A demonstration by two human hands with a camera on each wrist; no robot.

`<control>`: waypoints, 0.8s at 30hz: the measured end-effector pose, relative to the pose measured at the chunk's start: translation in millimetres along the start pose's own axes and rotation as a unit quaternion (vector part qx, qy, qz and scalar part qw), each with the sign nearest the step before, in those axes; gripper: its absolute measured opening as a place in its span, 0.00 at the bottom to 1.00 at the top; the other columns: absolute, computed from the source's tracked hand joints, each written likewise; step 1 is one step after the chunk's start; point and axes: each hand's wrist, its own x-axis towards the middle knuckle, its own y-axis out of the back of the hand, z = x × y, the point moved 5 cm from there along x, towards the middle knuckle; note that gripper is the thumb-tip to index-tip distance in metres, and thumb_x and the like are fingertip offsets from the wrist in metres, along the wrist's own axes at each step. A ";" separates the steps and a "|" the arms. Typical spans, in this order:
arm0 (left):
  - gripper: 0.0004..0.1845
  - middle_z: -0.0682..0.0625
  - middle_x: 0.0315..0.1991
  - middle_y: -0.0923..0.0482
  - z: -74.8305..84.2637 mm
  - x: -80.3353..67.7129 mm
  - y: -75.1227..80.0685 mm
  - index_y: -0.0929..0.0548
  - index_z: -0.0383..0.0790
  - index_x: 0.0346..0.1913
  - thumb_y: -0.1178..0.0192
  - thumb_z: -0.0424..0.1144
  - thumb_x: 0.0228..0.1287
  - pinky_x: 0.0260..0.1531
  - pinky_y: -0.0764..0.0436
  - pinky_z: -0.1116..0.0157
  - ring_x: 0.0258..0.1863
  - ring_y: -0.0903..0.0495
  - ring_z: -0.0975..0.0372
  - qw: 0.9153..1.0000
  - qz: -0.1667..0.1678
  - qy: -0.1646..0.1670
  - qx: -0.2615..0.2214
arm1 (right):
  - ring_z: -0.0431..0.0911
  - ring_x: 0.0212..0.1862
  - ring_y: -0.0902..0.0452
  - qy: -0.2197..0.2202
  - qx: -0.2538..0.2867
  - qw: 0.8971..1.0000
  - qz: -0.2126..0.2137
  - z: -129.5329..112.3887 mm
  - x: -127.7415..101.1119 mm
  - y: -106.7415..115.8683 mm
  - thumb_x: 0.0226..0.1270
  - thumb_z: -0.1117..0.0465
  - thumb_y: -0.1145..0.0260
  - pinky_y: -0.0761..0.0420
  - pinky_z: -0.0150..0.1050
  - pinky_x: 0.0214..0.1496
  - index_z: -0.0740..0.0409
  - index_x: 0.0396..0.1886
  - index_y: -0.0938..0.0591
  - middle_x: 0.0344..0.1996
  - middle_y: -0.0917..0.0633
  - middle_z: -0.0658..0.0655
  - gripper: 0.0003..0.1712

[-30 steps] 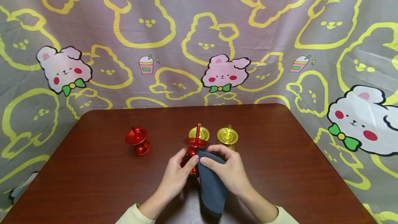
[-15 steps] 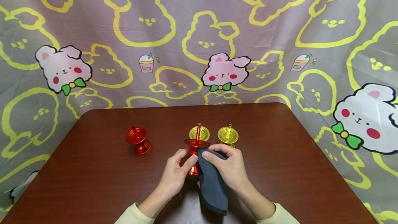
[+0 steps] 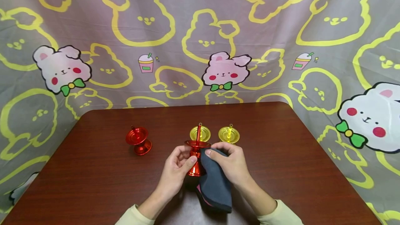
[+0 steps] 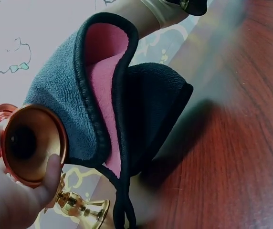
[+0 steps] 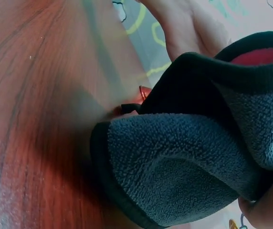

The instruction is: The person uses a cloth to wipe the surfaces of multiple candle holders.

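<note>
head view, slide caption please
Left hand holds a red candlestick; right hand pinches a blue-gray cloth beside it.

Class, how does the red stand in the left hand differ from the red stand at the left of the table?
The held red stand is in the left hand; the other red stand rests on the table, untouched. The dark cloth in the right hand hangs beside the held red stand; the other red stand has no cloth beside it. Both are shiny red, with a dish, central stem and flared base.
</note>
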 end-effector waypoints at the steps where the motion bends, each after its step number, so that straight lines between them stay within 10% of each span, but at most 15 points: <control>1: 0.15 0.41 0.42 0.21 0.3 0.0 -0.2 0.27 0.24 0.55 0.40 0.23 0.67 0.38 0.18 0.69 0.38 0.17 0.62 1.000 -0.006 0.000 -0.001 | 0.44 0.29 0.22 0.000 0.001 1.000 0.001 0.1 0.6 0.3 0.56 0.65 0.22 0.22 0.33 0.28 0.62 0.35 0.12 0.29 0.15 0.56 0.09; 11: 0.19 0.34 0.53 0.21 0.8 -1.7 -5.1 0.29 0.24 0.64 0.52 0.32 0.78 0.51 0.22 0.68 0.49 0.20 0.58 0.996 -0.056 0.021 0.065 | 0.45 0.31 0.21 0.004 0.008 1.000 -0.002 0.1 -0.7 -0.4 0.56 0.64 0.22 0.21 0.34 0.29 0.62 0.37 0.12 0.32 0.15 0.57 0.10; 18: 0.18 0.42 0.50 0.23 2.6 -1.1 -2.7 0.20 0.33 0.61 0.39 0.36 0.72 0.45 0.20 0.67 0.46 0.20 0.53 0.989 -0.019 0.004 0.147 | 0.46 0.31 0.21 0.016 0.009 1.000 -0.010 -2.3 -5.1 -3.6 0.56 0.64 0.21 0.21 0.34 0.29 0.60 0.36 0.12 0.32 0.15 0.58 0.10; 24: 0.16 0.42 0.44 0.18 4.2 0.6 0.6 0.16 0.30 0.54 0.33 0.32 0.65 0.40 0.18 0.67 0.40 0.17 0.57 0.995 0.014 0.005 0.103 | 0.46 0.30 0.21 0.026 0.017 0.999 -0.010 -5.3 -5.4 -4.3 0.57 0.64 0.22 0.20 0.35 0.27 0.59 0.37 0.12 0.31 0.15 0.58 0.09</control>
